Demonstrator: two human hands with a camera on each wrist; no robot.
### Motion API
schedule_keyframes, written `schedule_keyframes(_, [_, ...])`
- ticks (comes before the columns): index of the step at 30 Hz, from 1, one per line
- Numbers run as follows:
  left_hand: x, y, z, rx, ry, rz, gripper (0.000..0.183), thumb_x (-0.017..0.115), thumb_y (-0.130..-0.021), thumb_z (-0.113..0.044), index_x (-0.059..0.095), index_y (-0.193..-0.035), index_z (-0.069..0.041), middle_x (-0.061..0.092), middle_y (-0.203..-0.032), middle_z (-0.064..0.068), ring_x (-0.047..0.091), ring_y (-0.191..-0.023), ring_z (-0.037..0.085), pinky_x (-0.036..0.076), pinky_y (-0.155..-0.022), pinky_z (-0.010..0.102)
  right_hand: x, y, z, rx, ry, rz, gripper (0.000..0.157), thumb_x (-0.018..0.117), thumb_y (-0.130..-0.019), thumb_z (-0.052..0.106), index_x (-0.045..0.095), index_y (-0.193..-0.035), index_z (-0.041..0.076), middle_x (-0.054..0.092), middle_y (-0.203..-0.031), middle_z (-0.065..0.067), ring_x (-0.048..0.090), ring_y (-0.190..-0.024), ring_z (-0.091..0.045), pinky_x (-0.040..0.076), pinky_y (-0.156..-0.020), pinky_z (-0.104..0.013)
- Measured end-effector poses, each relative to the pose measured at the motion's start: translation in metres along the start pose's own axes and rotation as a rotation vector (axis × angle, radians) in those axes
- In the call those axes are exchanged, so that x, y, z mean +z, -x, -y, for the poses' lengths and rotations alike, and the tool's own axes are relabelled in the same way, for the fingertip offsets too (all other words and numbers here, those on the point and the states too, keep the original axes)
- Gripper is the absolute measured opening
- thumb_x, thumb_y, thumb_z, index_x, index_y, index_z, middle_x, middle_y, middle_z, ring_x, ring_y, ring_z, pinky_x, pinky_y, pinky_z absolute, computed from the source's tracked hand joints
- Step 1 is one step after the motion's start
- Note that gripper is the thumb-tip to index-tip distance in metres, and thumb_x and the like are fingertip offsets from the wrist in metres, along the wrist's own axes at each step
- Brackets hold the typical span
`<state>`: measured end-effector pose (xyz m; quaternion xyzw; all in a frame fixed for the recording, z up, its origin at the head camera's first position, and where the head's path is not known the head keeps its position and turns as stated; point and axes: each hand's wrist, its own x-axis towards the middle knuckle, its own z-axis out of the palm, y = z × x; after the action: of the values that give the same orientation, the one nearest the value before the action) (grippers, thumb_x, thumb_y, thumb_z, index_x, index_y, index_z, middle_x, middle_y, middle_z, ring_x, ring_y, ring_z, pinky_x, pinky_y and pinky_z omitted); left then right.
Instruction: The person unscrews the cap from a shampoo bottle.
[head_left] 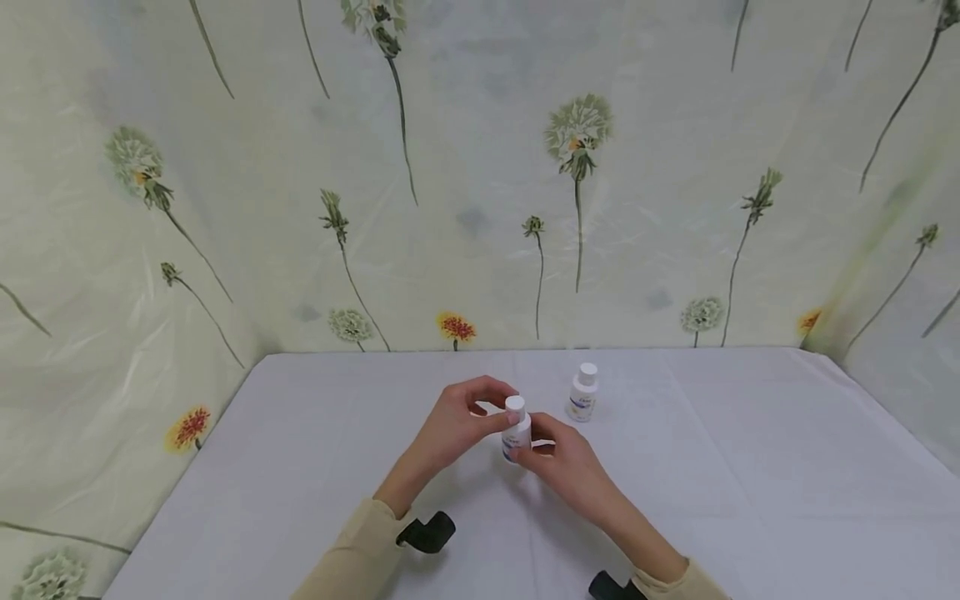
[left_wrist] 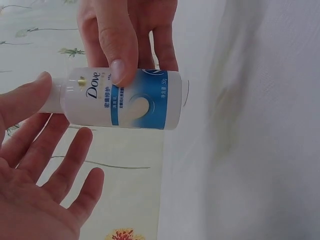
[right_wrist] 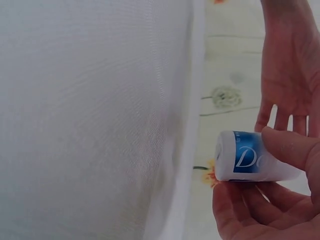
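Beige sleeves [head_left: 352, 550] and black wrist cameras [head_left: 431, 533] line the near edge as your left hand [head_left: 456, 423] pinches the white cap [head_left: 514, 404] of a small Dove bottle [head_left: 517, 435], your right hand [head_left: 572, 468] gripping its body. The bottle is roughly upright, over the middle of the white table [head_left: 315, 442]; a second bottle [head_left: 582, 393] stands farther back, to the right, before a flowered sheet [head_left: 480, 167].
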<state>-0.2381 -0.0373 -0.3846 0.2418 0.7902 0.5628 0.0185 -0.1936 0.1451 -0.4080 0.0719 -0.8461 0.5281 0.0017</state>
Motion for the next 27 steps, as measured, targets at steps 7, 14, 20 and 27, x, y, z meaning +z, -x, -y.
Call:
schedule_keyframes(7, [0.004,0.005,-0.003,-0.002,-0.004,0.008,0.020,0.076,-0.088,-0.029,0.071,-0.106,-0.023,0.069,-0.097,-0.011,0.062,-0.097,0.013,0.046,-0.086,0.038,-0.004,0.008,-0.001,0.017,0.011,0.000,0.039,0.078,-0.086,0.020,0.065,-0.122,0.017,0.067,-0.109,0.004,0.061,-0.104,-0.015,0.051,-0.091,-0.035])
schedule_keyframes(14, [0.007,0.009,-0.004,0.013,-0.001,0.029,0.024,0.075,-0.089,-0.028,0.072,-0.112,-0.023,0.069,-0.100,-0.012,0.062,-0.102,0.022,0.046,-0.087,0.040,-0.006,0.015,-0.002,0.028,0.002,0.021,0.038,0.077,-0.086,0.021,0.065,-0.122,0.019,0.066,-0.107,0.003,0.062,-0.100,-0.016,0.052,-0.088,-0.035])
schedule_keyframes(20, [0.008,0.012,-0.006,0.035,-0.025,0.054,0.031,0.072,-0.092,-0.025,0.070,-0.122,-0.021,0.068,-0.110,-0.013,0.061,-0.104,0.020,0.048,-0.088,0.040,-0.006,0.017,-0.003,0.008,0.004,0.036,0.038,0.076,-0.087,0.021,0.064,-0.123,0.018,0.066,-0.110,0.000,0.064,-0.101,-0.020,0.052,-0.088,-0.038])
schedule_keyframes(27, [0.008,0.013,-0.002,0.053,-0.027,0.065,0.028,0.070,-0.093,-0.024,0.070,-0.121,-0.021,0.068,-0.111,-0.013,0.060,-0.101,0.008,0.049,-0.088,0.039,-0.005,0.016,-0.005,-0.030,-0.039,0.076,0.041,0.072,-0.090,0.012,0.058,-0.128,0.010,0.062,-0.125,-0.005,0.058,-0.118,-0.027,0.045,-0.100,-0.044])
